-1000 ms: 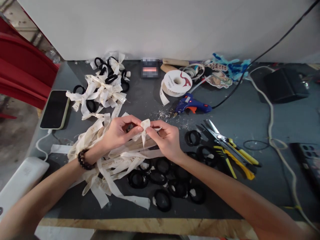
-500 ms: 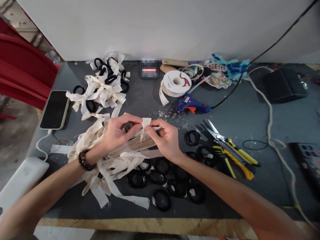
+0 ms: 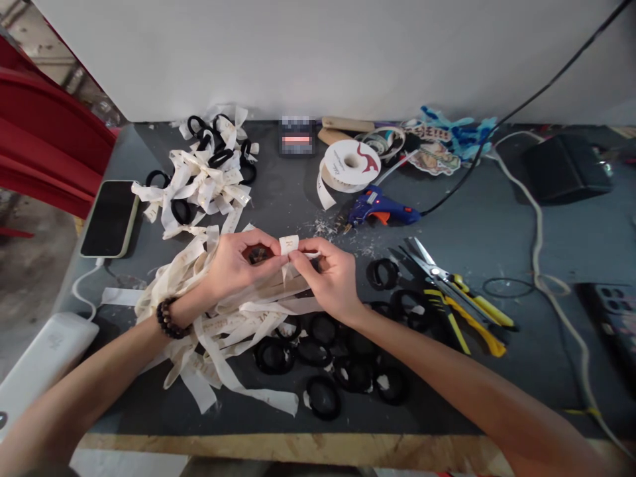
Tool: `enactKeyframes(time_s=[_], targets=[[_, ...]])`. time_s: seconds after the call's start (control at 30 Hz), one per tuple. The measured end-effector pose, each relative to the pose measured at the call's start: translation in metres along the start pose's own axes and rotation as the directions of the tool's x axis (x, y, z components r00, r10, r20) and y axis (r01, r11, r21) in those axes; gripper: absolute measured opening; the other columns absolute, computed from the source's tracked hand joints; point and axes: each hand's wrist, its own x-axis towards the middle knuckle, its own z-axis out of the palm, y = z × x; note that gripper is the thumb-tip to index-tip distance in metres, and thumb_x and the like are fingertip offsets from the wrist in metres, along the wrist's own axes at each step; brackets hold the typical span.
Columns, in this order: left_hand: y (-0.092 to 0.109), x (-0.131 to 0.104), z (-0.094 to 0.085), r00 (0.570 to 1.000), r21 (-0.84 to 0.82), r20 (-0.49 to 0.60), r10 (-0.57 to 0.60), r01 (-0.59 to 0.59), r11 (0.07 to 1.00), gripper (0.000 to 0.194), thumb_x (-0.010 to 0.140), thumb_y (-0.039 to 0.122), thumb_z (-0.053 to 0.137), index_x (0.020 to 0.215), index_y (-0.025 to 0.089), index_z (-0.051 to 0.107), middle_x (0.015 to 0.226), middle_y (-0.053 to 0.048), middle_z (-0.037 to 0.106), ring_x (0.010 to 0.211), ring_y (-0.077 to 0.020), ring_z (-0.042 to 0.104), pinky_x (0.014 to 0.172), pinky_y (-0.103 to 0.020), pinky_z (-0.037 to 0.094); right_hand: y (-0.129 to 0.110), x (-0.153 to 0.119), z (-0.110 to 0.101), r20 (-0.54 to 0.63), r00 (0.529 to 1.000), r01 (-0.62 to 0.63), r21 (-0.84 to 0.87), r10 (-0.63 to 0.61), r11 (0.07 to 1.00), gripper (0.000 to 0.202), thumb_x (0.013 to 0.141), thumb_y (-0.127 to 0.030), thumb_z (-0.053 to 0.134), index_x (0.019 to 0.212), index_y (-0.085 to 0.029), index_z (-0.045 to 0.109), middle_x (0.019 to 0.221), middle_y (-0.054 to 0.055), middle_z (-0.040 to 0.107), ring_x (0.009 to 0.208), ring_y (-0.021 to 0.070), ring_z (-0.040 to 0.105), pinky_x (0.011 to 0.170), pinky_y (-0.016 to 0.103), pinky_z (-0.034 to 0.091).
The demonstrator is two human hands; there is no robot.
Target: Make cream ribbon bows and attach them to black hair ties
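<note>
Between my two hands a cream printed ribbon (image 3: pixel 289 245) is pinched, with a letter showing on its upturned fold. My left hand (image 3: pixel 243 262) grips it from the left, thumb and forefinger closed. From the right, my right hand (image 3: pixel 330 275) pinches the same ribbon, its thumb in front. Beneath and left of my hands lies a heap of loose cream ribbon strips (image 3: pixel 233 324). Several black hair ties (image 3: pixel 322 397), some with white bits on them, lie below my right hand. A pile of hair ties with ribbon bows (image 3: pixel 203 172) sits at the back left.
A blue glue gun (image 3: pixel 382 207) lies beside a ribbon spool (image 3: pixel 352 164). Scissors (image 3: pixel 452 285) with yellow handles rest at right. A phone (image 3: pixel 109 218) is cabled to a white power bank (image 3: pixel 47 358). A white cable (image 3: pixel 539 245) and black box (image 3: pixel 564 171) are farther right.
The ribbon fold between my fingertips has turned slightly, so a printed letter now faces me. Both hands stay in nearly the same place.
</note>
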Motion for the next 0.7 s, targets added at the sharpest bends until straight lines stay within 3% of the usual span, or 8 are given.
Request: enactKeyframes(time_s=[0.2,0.37,0.5,0.7], targets=[[-0.0033,0.0014,-0.0006,0.999,-0.117,-0.015,0.035,-0.036,0.992,0.021,0.086,0.035,0.087,0.085,0.018,0.074,0.084,-0.006,0.074,0.073,-0.0154,0.064,0.064,-0.028,0.051,0.0011,0.0005,0.0002,0.038,0.999,-0.007,0.021,0.006,1.000,0.015,0.096,-0.037,0.073,0.095,-0.022,0.077,0.085,0.001,0.079,0.071,0.0157,0.071,0.067,0.027,0.057],[-0.0021,0.0042,0.0001,0.995,-0.219,-0.015,-0.094,0.088,0.972,0.024,0.082,0.033,0.089,0.082,0.017,0.071,0.079,-0.004,0.071,0.066,-0.0123,0.062,0.060,-0.026,0.051,0.0017,0.0002,0.0003,0.055,0.998,0.012,0.011,-0.012,1.000,0.015,0.097,-0.038,0.073,0.097,-0.023,0.077,0.087,0.001,0.079,0.073,0.0152,0.072,0.068,0.027,0.057],[-0.0035,0.0054,0.0014,0.991,-0.275,-0.016,-0.133,0.123,0.954,0.026,0.081,0.027,0.087,0.079,0.018,0.063,0.084,-0.004,0.074,0.071,-0.0129,0.067,0.064,-0.026,0.055,-0.0013,0.0017,-0.0009,0.043,0.990,0.138,-0.106,-0.134,0.985,0.008,0.094,-0.031,0.074,0.089,-0.025,0.077,0.082,0.000,0.077,0.070,0.0151,0.068,0.069,0.028,0.056],[-0.0055,0.0002,0.0027,0.995,-0.139,-0.062,-0.082,0.073,0.988,0.044,0.080,0.019,0.085,0.111,0.023,0.053,0.081,0.000,0.075,0.069,-0.0145,0.071,0.059,-0.026,0.052,-0.0045,0.0018,-0.0015,0.007,0.938,0.336,-0.278,-0.348,0.900,0.019,0.090,-0.019,0.069,0.073,-0.026,0.072,0.069,-0.001,0.072,0.067,0.0169,0.065,0.066,0.030,0.054]])
